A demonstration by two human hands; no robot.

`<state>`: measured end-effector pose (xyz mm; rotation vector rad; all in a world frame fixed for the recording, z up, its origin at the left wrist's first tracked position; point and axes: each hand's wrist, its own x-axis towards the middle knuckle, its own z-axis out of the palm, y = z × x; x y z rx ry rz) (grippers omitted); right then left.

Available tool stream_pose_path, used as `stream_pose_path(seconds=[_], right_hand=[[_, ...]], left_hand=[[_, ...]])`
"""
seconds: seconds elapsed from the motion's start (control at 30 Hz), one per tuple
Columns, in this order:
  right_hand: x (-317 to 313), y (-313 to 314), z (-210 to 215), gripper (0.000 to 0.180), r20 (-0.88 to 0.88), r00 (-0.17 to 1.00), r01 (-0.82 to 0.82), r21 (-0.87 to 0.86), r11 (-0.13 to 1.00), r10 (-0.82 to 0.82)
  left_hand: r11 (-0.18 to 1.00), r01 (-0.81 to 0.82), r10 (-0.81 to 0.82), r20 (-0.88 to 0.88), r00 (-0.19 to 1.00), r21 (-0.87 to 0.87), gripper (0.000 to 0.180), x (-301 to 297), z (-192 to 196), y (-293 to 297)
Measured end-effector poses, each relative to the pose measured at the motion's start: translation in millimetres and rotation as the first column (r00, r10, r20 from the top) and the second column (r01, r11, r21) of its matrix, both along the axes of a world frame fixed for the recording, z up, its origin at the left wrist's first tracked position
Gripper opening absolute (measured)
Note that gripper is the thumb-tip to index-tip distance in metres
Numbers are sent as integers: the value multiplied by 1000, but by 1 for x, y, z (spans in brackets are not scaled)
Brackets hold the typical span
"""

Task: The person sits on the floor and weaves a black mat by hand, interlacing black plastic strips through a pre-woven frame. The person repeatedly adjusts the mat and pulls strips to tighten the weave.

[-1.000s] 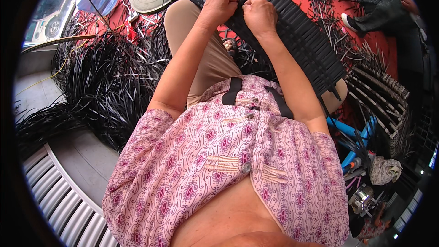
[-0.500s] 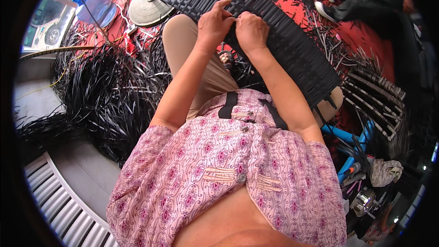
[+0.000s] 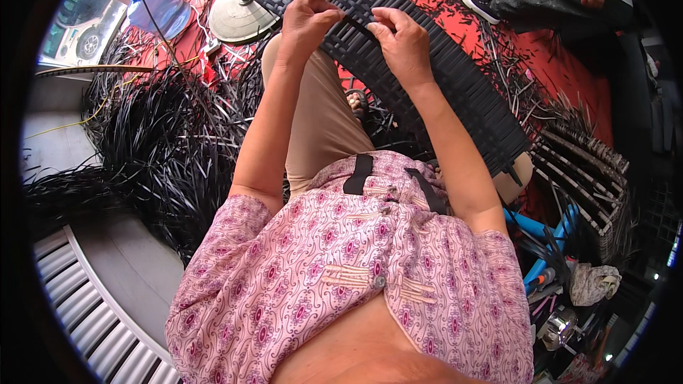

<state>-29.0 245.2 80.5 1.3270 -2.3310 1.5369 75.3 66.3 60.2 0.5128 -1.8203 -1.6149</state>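
Note:
A curved panel of black woven strips [image 3: 462, 82] lies across my knees, running from the upper middle down to the right. Over its near left part, my left hand [image 3: 307, 25] is closed, with thumb and fingertips pinched together. My right hand [image 3: 404, 46] is closed too, thumb against forefinger, a short way to the right. A dark flat strip seems to run between the two pinches, hard to tell from the black weave behind it. A loose strip end [image 3: 514, 174] hangs off the panel's right end.
Heaped black strips [image 3: 171, 128] cover the floor at left, near a round lamp-like base [image 3: 238, 18] and a blue water bottle [image 3: 160, 11]. A slatted rack [image 3: 580, 171], blue frame [image 3: 551, 231] and cloth [image 3: 594, 284] are at right. Another person's leg [image 3: 548, 3] extends at upper right.
My hands have moved apart, the left one up and left, the right one slightly right. The other person's foot and leg have shifted left, and that person's hand now shows.

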Motion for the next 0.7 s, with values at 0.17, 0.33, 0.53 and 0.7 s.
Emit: stream_pose_path(seconds=[0.17, 0.33, 0.53, 0.7], right_hand=[[-8, -23, 9, 22, 379, 900, -218, -41, 975, 217], [-6, -12, -4, 19, 554, 818, -123, -96, 988, 155], [-9, -4, -25, 19, 566, 824, 19, -72, 997, 25], [-13, -5, -26, 20, 488, 873, 6, -64, 998, 26]], left_hand=[[995, 81, -85, -85, 993, -53, 37, 3, 41, 9], [960, 187, -152, -173, 973, 210, 44, -4, 17, 1], [871, -25, 173, 260, 950, -490, 36, -11, -32, 21], [818, 43, 199, 352, 914, -574, 47, -14, -26, 30]])
